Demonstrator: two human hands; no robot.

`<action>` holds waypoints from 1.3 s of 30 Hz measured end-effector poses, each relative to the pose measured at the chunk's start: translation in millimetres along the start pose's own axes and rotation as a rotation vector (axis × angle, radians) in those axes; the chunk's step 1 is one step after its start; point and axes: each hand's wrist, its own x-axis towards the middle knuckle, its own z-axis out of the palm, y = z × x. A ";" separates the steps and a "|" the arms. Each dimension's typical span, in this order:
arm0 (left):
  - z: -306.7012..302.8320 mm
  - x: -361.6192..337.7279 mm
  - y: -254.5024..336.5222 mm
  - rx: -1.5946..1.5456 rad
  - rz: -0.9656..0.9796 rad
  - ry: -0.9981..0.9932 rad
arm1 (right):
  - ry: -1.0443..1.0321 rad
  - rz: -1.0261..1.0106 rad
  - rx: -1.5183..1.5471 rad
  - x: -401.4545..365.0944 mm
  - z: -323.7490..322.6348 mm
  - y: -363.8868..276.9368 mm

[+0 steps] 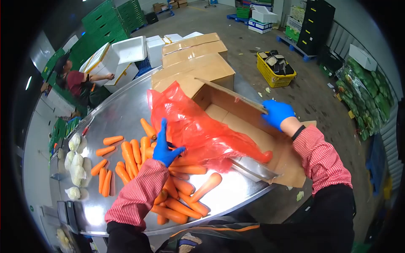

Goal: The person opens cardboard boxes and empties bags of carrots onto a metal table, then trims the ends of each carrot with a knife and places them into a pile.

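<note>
Orange carrots (181, 205) lie in a loose pile on a shiny metal table (120, 126). My left hand (166, 147), in a blue glove, is over the pile with its fingers spread, against or close beside a crumpled red plastic bag (190, 126). The bag hangs partly out of an open cardboard box (253, 123), which is tilted at the table's right edge. My right hand (278, 114), also gloved in blue, is closed on the box's upper rim. Part of the box's inside is hidden by the bag.
Closed cardboard boxes (194, 50) stand at the table's far end. White netted vegetables (77, 170) and a red-handled knife (87, 127) lie at the left. Another person (78, 84) handles white foam boxes (101, 60). A yellow crate (275, 72) sits on the floor.
</note>
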 end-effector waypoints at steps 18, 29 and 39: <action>115.9 122.0 215.7 0.636 1.005 -0.802 | -0.161 0.239 1.149 -97.3 -41.2 40.6; 17.0 -11.6 240.4 -0.301 1.151 -0.268 | 0.441 0.693 1.548 -361.4 -64.4 64.1; -31.4 -4.0 5.4 -0.430 0.083 -0.334 | 0.581 1.391 1.276 -643.2 88.8 106.2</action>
